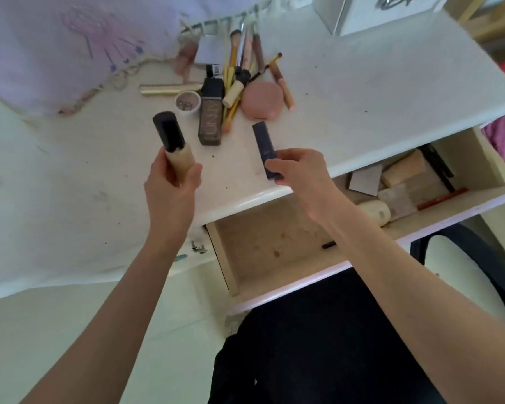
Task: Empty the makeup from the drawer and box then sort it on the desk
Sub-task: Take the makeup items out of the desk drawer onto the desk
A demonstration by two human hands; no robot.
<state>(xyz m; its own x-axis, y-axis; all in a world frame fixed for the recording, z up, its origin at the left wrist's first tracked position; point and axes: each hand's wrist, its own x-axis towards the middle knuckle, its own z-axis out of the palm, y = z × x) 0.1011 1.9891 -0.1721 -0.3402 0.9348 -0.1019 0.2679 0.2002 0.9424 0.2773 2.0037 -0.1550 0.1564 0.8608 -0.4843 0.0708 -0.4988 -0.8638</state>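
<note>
Black-capped and beige, a tube (pixel 174 142) stands upright in the left hand (pixel 172 182), whose grip is curled tight round its lower half. The right hand (pixel 299 170) pinches the near end of a dark blue stick (pixel 265 148) between thumb and fingers; the stick's far end lies on the white surface (pixel 362 91) near the front edge. Farther back on the surface sits a pile of makeup: a brown bottle (pixel 211 118), a pink compact (pixel 262 104), a gold tube (pixel 169 89), a small round pot (pixel 188 102), and brushes (pixel 239 62). The drawer (pixel 274 252) under the surface is pulled open. Its right part holds a few beige boxes (pixel 405 173) and a red pencil (pixel 442 199). A white box (pixel 376 16) stands at the back.
</note>
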